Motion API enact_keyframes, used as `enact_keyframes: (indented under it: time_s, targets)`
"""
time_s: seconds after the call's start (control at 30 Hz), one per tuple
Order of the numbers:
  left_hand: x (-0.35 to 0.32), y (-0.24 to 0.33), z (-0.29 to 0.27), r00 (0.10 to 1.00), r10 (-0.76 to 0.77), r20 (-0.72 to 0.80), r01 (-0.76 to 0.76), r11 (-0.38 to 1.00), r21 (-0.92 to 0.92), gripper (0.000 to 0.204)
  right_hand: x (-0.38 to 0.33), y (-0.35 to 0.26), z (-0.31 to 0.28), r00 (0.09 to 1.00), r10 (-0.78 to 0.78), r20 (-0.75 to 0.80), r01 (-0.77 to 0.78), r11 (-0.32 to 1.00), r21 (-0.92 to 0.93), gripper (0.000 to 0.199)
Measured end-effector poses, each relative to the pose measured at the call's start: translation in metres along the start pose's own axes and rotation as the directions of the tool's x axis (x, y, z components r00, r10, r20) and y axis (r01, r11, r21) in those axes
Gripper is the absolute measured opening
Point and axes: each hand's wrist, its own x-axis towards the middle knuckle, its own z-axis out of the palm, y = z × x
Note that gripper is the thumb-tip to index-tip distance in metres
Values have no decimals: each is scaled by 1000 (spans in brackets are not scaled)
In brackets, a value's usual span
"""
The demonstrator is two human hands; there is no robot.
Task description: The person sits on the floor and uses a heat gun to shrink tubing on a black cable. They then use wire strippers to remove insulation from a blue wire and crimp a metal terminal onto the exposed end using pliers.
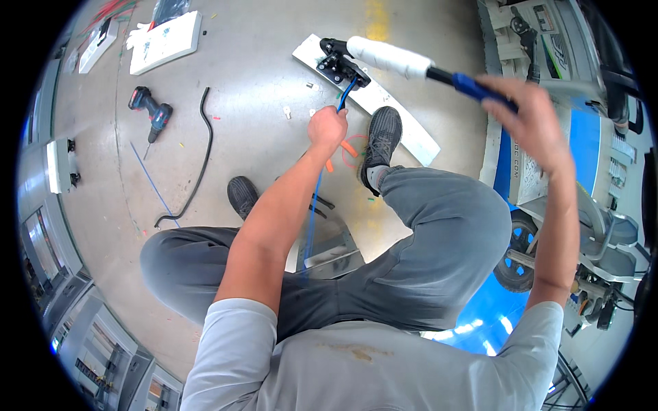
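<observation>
My left hand (pixel 327 129) is closed around a thin blue cable (pixel 349 89), just below a black metal mechanism (pixel 339 67) on a long white board (pixel 404 127). The cable trails down from my fist between my legs. A long lever-like handle (pixel 394 57), with a white-wrapped section and a blue and black end, reaches right from the mechanism; whether they are joined I cannot tell. My right hand (pixel 531 120), blurred by motion, has its fingers around the blue and black end. Under my left hand lie orange pieces (pixel 349 148), partly hidden.
On the floor at left lie a cordless drill (pixel 151 113), a bent black hose (pixel 205 151) and a thin blue rod (pixel 152 179). White blocks (pixel 166 46) stand at the far left. My shoe (pixel 382 137) is beside the board. A wheeled machine (pixel 517 250) stands at right.
</observation>
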Motion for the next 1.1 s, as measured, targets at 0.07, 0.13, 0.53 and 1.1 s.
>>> enact_keyframes:
  time_s: [0.07,0.13,0.53,1.1]
  targets:
    - [-3,-10,1,1000,-29,4,29,1000,-3,40,41,-17,-20,997,20,72,-16,998,-53,28]
    - [-1,-6,-4,997,-7,72,8,1000,-10,39,57,-39,-37,986,124,110,-109,985,-135,27]
    - [20,-26,0,992,46,115,-42,998,-42,43,63,-20,-28,990,88,113,-66,981,-185,32]
    - [22,-38,2,981,-20,195,38,995,-89,44,-40,48,87,905,293,309,-319,947,36,31]
